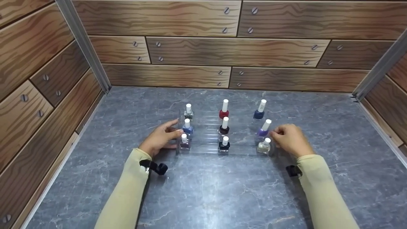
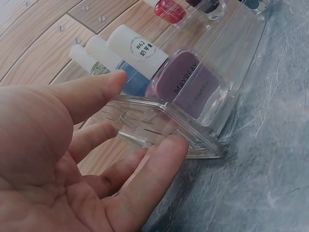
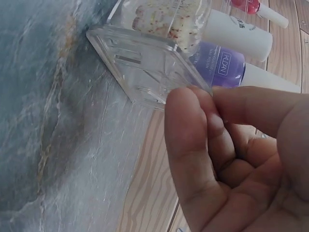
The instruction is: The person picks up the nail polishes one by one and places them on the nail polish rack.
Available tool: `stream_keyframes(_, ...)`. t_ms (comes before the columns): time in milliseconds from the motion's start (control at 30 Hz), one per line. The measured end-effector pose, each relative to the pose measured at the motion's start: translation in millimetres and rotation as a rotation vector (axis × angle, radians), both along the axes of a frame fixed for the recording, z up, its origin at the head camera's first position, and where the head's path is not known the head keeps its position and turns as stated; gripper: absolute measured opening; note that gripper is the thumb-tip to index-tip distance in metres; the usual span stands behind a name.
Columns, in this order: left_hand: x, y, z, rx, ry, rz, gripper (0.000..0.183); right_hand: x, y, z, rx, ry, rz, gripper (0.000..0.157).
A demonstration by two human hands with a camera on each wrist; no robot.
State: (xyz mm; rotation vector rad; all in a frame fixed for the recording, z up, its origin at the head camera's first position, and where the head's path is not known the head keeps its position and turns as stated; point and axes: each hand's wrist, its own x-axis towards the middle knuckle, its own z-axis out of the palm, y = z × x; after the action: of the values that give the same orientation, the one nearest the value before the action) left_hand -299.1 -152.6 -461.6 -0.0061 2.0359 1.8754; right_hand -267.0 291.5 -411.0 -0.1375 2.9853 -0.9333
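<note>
A clear stepped display rack (image 1: 206, 149) stands on the table and bears nail polish bottles in three rows. My left hand (image 1: 162, 137) is at the rack's left end, fingers spread along the side panel (image 2: 159, 125), thumb over its upper edge. Nearest to it are a mauve bottle (image 2: 183, 84) and a blue bottle (image 1: 187, 128). At the right end, my right hand (image 1: 292, 138) pinches the edge of the other side panel (image 3: 140, 63) between thumb and bent fingers. Beside it are a purple bottle (image 3: 219, 65) and a clear bottle with coloured flecks (image 3: 166, 21).
Down the rack's middle stand a red bottle (image 1: 224, 114), a dark bottle (image 1: 224, 129) and a black bottle (image 1: 224, 145). A navy bottle (image 1: 259, 114) is at the back right, a glittery one (image 1: 189, 114) at the back left. Wood-patterned walls (image 1: 190, 51) enclose the grey marbled table (image 1: 203, 190).
</note>
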Motion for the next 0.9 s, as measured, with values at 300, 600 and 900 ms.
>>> stream_keyframes(300, -2.2, 7.7, 4.4, 0.007, -0.005, 0.009, 0.071, 2.6, 7.1, 4.4, -0.028, -0.034, 0.002, 0.021)
stream_keyframes(600, -8.0, 14.2, 4.4, 0.027, -0.008, 0.022, 0.070, -4.5, 13.6, 0.7, -0.078, -0.037, -0.028, 0.027)
stream_keyframes(900, -9.9, -9.1, 14.7, 0.031, 0.085, 0.111, 0.058, -13.4, 25.1, 10.9, -0.137, 0.275, -0.188, 0.025)
